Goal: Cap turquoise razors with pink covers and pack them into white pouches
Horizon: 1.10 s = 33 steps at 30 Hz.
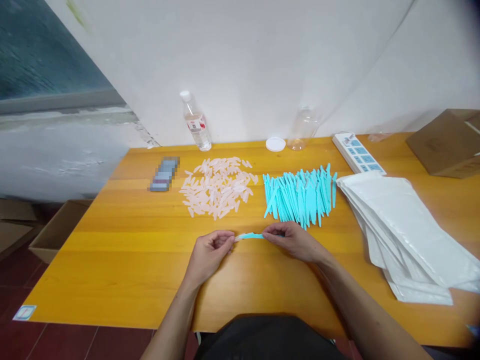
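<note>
Above the table's front half, a turquoise eyebrow razor (254,235) lies level between my two hands. My right hand (294,241) pinches its handle end between thumb and fingers. At the other end, my left hand (210,254) pinches a pale, translucent blade cap (239,237), which meets the razor's blade end. How far the cap sits over the blade I cannot tell. Just beyond my left hand spreads a loose pile of the same pale caps (217,190). A dense row of turquoise razors (300,197) lies beyond my right hand, with a single one slightly apart at its right.
White plastic pouches (408,235) are stacked at the right. Along the wall stand a water bottle (197,127), a white lid (275,144), a clear jar (303,129), a power strip (358,152) and a cardboard box (446,145). A blurred-out phone (164,174) lies at the left.
</note>
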Tool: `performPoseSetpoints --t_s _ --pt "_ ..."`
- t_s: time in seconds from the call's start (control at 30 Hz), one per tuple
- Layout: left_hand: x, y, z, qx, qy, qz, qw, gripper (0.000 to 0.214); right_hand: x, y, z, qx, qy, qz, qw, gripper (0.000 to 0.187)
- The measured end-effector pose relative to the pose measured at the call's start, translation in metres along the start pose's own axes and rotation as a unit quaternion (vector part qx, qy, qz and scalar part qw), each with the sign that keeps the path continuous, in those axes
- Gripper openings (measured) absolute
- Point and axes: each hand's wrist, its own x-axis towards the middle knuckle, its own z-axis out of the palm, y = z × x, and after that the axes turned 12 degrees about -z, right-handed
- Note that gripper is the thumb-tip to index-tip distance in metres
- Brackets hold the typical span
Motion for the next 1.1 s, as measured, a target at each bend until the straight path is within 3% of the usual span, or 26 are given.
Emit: performPoseSetpoints --t_s 0.17,0.27,0.4,0.5,0.6,0.67,0.77,0.87,1.1 --pt "-0.002 0.003 0.007 0.045 -0.024 0.014 0.999 0.027 0.0 -0.005 0.004 -0.049 -0.021 -0.049 0.997 0.034" --pt "-0.01 -0.001 0.007 0.125 -0.017 0.058 0.99 0.023 -0.005 -0.006 0.011 -0.182 -0.014 -0.111 0.977 0.03" --pt "-0.025 -0.006 0.004 0.295 0.012 0.182 0.938 0.017 -0.018 -0.003 0.023 -0.324 -0.015 -0.14 0.936 0.03" --pt "-0.026 -0.005 0.001 0.336 0.055 0.248 0.907 0.017 -0.015 -0.006 0.022 -0.372 0.053 -0.069 0.924 0.032" --pt "-0.014 0.004 -0.006 0.302 0.112 0.258 0.911 0.017 0.008 -0.018 0.01 -0.469 0.186 0.052 0.862 0.045" --pt "-0.003 0.013 -0.01 0.298 0.146 0.249 0.91 0.018 0.03 -0.027 -0.001 -0.513 0.212 0.106 0.825 0.047" --pt "0.012 0.026 -0.015 0.329 0.175 0.219 0.902 0.018 0.059 -0.033 -0.012 -0.507 0.177 0.169 0.826 0.048" --pt "0.024 0.032 -0.018 0.353 0.181 0.189 0.898 0.019 0.074 -0.03 -0.017 -0.487 0.153 0.183 0.84 0.043" --pt "0.038 0.032 -0.026 0.395 0.182 0.138 0.89 0.022 0.068 -0.029 -0.024 -0.468 0.163 0.164 0.853 0.039"
